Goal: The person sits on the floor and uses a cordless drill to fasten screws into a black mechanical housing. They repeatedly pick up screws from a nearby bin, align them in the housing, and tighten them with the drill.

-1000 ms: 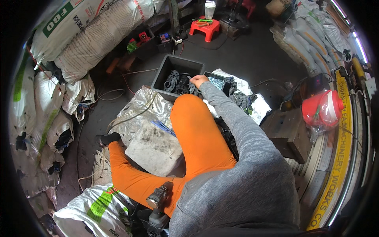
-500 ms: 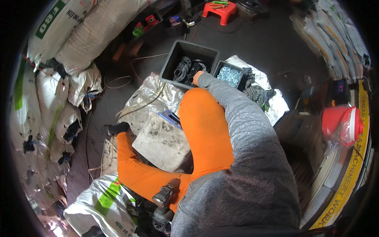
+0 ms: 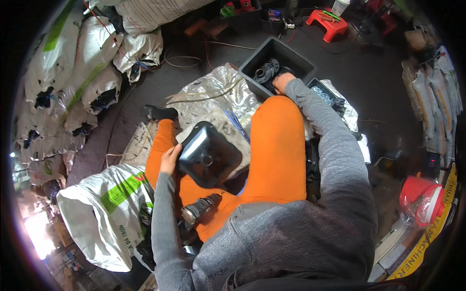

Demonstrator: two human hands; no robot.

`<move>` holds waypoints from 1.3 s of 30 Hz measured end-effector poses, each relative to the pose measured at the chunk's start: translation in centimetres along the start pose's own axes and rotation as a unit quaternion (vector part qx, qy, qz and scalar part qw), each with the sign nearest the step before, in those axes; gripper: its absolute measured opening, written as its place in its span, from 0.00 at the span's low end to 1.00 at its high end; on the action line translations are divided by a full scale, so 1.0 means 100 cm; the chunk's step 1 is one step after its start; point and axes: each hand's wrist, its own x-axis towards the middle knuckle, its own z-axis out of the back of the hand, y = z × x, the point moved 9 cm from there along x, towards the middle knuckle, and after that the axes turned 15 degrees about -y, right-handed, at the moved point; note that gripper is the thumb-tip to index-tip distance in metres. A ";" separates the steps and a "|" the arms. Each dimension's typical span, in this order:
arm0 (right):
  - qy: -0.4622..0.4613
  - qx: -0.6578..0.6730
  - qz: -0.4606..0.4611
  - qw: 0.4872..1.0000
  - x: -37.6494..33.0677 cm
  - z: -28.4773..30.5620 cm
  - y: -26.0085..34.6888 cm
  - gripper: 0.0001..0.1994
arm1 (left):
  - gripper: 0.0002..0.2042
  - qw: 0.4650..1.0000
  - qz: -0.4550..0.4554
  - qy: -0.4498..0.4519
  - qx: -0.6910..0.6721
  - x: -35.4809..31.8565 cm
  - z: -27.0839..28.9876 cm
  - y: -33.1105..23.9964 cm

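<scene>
I sit on the floor in orange trousers and a grey top. My left hand (image 3: 170,157) grips the left edge of a black moulded plastic shell (image 3: 206,155) held over my lap. My right hand (image 3: 282,82) reaches far forward into a dark grey bin (image 3: 291,58) holding several black round parts (image 3: 266,72); whether it holds one is hidden. A power drill (image 3: 199,211) rests against my left thigh.
A smaller box of small metal pieces (image 3: 324,94) stands right of the bin on silver sheeting (image 3: 213,92). White filled sacks (image 3: 82,82) line the left, one sack (image 3: 114,213) near my left elbow. A red stool (image 3: 332,22) stands far ahead, a red bucket (image 3: 422,199) at right.
My left hand has come into view and lifted the black plastic shell over my lap. My right hand stays reaching into the grey bin. The view has tilted forward.
</scene>
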 end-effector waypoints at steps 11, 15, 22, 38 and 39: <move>-0.042 0.684 -0.195 0.701 -0.024 0.137 0.163 0.19 | 0.13 0.951 -0.275 -0.130 0.055 -0.112 0.040 -0.041; 0.066 0.630 -0.227 0.740 -0.024 0.072 0.233 0.20 | 0.18 0.999 -0.033 0.024 -0.001 -0.221 0.074 0.011; 0.077 0.541 -0.177 0.819 -0.010 0.058 0.230 0.33 | 0.36 0.948 -0.186 0.145 0.215 -0.265 0.030 -0.032; 0.057 0.512 -0.311 0.799 -0.059 0.074 0.230 0.30 | 0.37 0.956 -0.189 0.069 0.215 -0.260 0.006 -0.037; 0.052 0.506 -0.305 0.805 -0.061 0.078 0.228 0.30 | 0.37 0.952 -0.205 0.069 0.217 -0.261 0.006 -0.046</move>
